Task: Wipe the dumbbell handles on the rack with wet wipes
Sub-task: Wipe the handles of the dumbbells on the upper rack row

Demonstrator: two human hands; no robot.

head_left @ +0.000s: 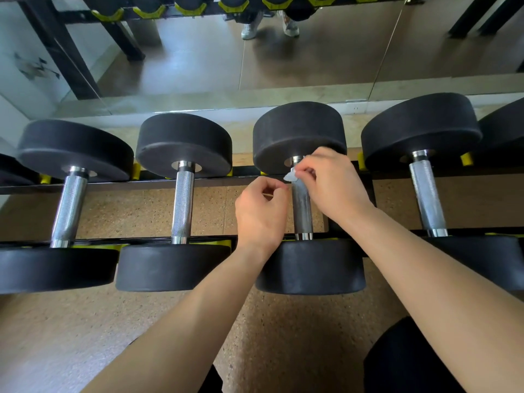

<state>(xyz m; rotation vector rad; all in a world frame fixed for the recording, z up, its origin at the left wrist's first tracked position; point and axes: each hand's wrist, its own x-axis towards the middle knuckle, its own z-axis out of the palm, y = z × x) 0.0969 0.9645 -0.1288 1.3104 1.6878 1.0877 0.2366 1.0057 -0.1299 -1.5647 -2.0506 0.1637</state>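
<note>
Several black dumbbells with chrome handles lie across a low black rack (158, 182). My hands are at the third dumbbell's handle (302, 211). My right hand (330, 185) pinches a small crumpled wet wipe (290, 176) against the far end of that handle. My left hand (261, 214) hovers just left of the handle with fingers curled; whether it grips an edge of the wipe I cannot tell. The neighbouring handles (183, 202) (426, 197) and the far-left handle (68, 208) are bare.
A wall mirror (283, 61) stands right behind the rack and reflects the floor, shoes and another rack. Speckled cork-coloured floor (147, 214) shows under and before the rack. My dark-clothed knee (408, 361) is at the lower right.
</note>
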